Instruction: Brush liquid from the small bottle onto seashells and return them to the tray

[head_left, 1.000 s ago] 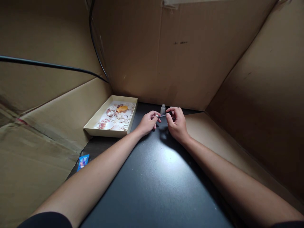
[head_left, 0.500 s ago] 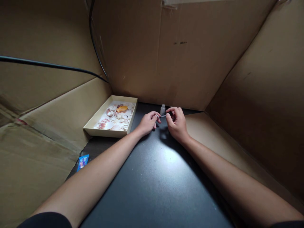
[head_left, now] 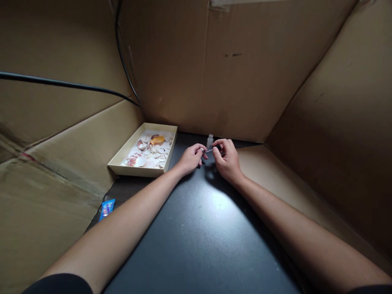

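Note:
My left hand (head_left: 192, 158) has its thumb and fingers closed in a pinch on a small whitish piece (head_left: 202, 150), too small to make out fully. Close by on the right, the fingertips of my right hand (head_left: 227, 159) pinch a thin pale stick (head_left: 210, 150). Its tip points left and reaches the piece at my left fingertips; whether they touch I cannot tell. Just behind the fingers a small translucent bottle (head_left: 210, 141) stands upright on the dark tabletop (head_left: 190, 228).
To the left sits a cream tray (head_left: 139, 171) with several seashells (head_left: 153, 151) and an orange piece (head_left: 157, 140) in it. A blue wrapper (head_left: 107, 208) lies near my left forearm. Cardboard walls (head_left: 239, 81) enclose the table, and a black cable (head_left: 76, 85) hangs at the left.
My right hand has shifted slightly left, bringing the stick closer to my left fingertips. The left hand, bottle and tray stay in place.

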The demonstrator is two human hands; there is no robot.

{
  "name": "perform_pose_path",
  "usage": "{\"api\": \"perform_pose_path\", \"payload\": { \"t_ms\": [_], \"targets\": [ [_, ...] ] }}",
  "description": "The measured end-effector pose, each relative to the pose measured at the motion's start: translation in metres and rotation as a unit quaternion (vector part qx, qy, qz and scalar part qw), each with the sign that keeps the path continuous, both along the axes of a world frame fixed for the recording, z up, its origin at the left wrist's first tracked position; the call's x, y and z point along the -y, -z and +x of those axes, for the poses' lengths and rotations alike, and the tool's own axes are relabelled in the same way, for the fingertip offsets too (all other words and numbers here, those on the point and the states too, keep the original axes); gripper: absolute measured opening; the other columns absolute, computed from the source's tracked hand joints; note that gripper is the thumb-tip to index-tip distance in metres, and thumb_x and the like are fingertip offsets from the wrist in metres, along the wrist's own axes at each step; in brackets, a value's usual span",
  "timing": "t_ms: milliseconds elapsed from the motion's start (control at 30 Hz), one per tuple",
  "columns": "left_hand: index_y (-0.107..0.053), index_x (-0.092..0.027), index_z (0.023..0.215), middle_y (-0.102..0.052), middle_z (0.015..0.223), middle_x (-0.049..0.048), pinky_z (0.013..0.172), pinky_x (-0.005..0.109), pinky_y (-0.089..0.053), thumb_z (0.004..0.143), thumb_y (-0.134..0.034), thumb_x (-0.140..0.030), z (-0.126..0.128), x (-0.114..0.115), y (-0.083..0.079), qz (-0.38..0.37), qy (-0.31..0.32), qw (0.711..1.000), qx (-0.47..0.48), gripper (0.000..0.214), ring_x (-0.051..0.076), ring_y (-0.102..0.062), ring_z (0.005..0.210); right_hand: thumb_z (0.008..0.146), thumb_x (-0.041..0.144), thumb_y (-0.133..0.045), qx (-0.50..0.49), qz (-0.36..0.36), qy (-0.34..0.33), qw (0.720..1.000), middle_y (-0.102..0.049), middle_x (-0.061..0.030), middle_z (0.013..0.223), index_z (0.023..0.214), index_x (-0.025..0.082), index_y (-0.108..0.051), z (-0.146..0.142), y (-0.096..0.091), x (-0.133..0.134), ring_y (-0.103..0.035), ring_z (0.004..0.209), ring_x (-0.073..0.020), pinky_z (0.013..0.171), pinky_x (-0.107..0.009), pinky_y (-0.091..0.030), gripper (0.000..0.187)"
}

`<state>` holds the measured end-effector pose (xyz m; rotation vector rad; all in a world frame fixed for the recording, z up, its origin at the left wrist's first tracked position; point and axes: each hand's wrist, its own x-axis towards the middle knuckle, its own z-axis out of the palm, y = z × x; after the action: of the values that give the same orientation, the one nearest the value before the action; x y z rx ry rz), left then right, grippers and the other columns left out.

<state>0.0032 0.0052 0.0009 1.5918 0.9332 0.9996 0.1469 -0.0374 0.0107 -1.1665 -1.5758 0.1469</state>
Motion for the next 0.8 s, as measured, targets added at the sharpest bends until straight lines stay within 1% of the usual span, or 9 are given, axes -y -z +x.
{"api": "perform_pose_path", "payload": {
  "t_ms": [100,200,333,400,500,633,800],
  "targets": [
    [-0.055,-0.013,0.091,-0.06,0.066,-0.0023,0.043,0.014,-0.036,0.091,-0.041,-0.014,0.0001,-0.0011,0.0013,-0.009,0.0,1.0,0.006,0.014,0.003,-0.047,0.041,0.086,0.025,-0.05,-0.001,0.006,0.003,1.0,-0.05,-0.0026,0.084,0.09,0.021,-0.057,0.0,-0.0002,0.0001,-0.047,0.07,-0.0152,0.065,-0.03,-0.044,0.009],
    [-0.054,-0.014,0.092,-0.06,0.067,-0.0024,0.043,0.015,-0.037,0.092,-0.037,-0.013,0.0006,-0.0014,0.0011,-0.019,-0.004,1.0,0.008,0.017,0.003,-0.048,0.04,0.086,0.025,-0.05,-0.001,0.015,0.003,1.0,-0.05,-0.0027,0.085,0.091,0.021,-0.057,-0.0001,-0.0001,0.0002,-0.048,0.071,-0.0151,0.066,-0.03,-0.044,0.009],
    [-0.054,-0.013,0.091,-0.058,0.066,-0.0029,0.043,0.015,-0.037,0.091,-0.035,-0.009,0.001,-0.0009,-0.0006,-0.033,-0.006,0.999,0.006,0.02,0.003,-0.048,0.04,0.085,0.025,-0.051,0.019,-0.006,0.003,1.0,-0.049,-0.0027,0.088,0.091,0.021,-0.058,-0.0007,0.0005,0.001,-0.049,0.068,-0.0136,0.065,-0.029,-0.044,0.01],
    [-0.055,-0.013,0.09,-0.058,0.066,-0.0031,0.042,0.015,-0.035,0.09,-0.035,-0.008,0.001,-0.0008,-0.0012,-0.039,-0.006,0.999,0.006,0.021,0.003,-0.048,0.04,0.085,0.024,-0.052,0.024,-0.003,0.003,1.0,-0.05,-0.003,0.089,0.092,0.021,-0.059,-0.0011,0.0004,0.0015,-0.049,0.068,-0.0134,0.065,-0.029,-0.044,0.01],
    [-0.055,-0.013,0.092,-0.059,0.068,-0.0027,0.04,0.015,-0.034,0.09,-0.036,-0.01,0.0009,-0.0005,-0.0017,-0.033,-0.007,0.999,0.015,0.019,0.003,-0.047,0.039,0.086,0.025,-0.052,0.013,0.018,0.001,1.0,-0.05,-0.0031,0.088,0.093,0.02,-0.058,-0.0014,0.0,0.0016,-0.049,0.069,-0.0141,0.065,-0.029,-0.045,0.011],
    [-0.054,-0.013,0.094,-0.06,0.07,-0.0022,0.04,0.015,-0.035,0.091,-0.04,-0.013,0.001,0.0009,-0.003,-0.024,-0.007,1.0,0.019,0.015,0.002,-0.047,0.039,0.085,0.025,-0.053,0.007,0.0,0.004,1.0,-0.049,-0.0023,0.087,0.091,0.021,-0.058,-0.0009,-0.0004,0.001,-0.048,0.065,-0.013,0.063,-0.029,-0.044,0.009],
    [-0.054,-0.012,0.096,-0.061,0.072,-0.0015,0.039,0.015,-0.035,0.091,-0.04,-0.013,0.0013,0.0018,-0.0038,-0.021,-0.004,1.0,0.015,0.015,0.002,-0.046,0.039,0.085,0.025,-0.051,-0.004,0.016,0.006,1.0,-0.049,-0.0026,0.085,0.091,0.021,-0.058,-0.0008,-0.0011,0.0011,-0.047,0.068,-0.0144,0.064,-0.03,-0.044,0.009]
  ]
}}
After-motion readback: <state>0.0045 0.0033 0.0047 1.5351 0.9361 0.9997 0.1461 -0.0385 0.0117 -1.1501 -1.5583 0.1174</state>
